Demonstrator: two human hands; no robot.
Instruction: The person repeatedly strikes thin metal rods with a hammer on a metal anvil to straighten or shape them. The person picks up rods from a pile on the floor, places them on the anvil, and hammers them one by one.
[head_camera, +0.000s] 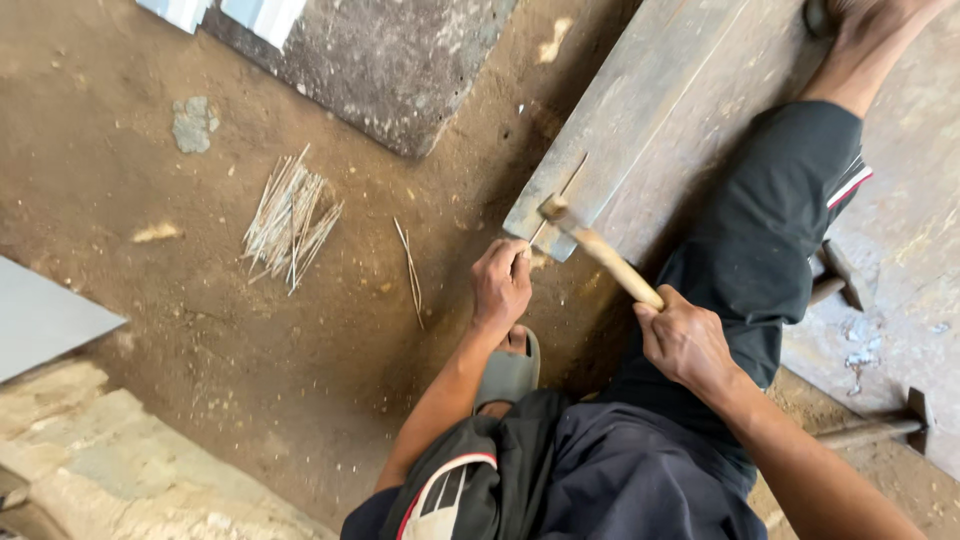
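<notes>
Dirt floor (300, 350), plank (640, 120) laid across it. Left hand (500, 283) pinches a thin stick (558, 200) at the plank's end to steady it; right hand (685, 340) fully closed around hammer (600, 250) handle, head over the stick.

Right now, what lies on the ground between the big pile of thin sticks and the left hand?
In the head view, two or three loose thin sticks lie on the bare dirt floor between the stick pile and the left hand.
</notes>
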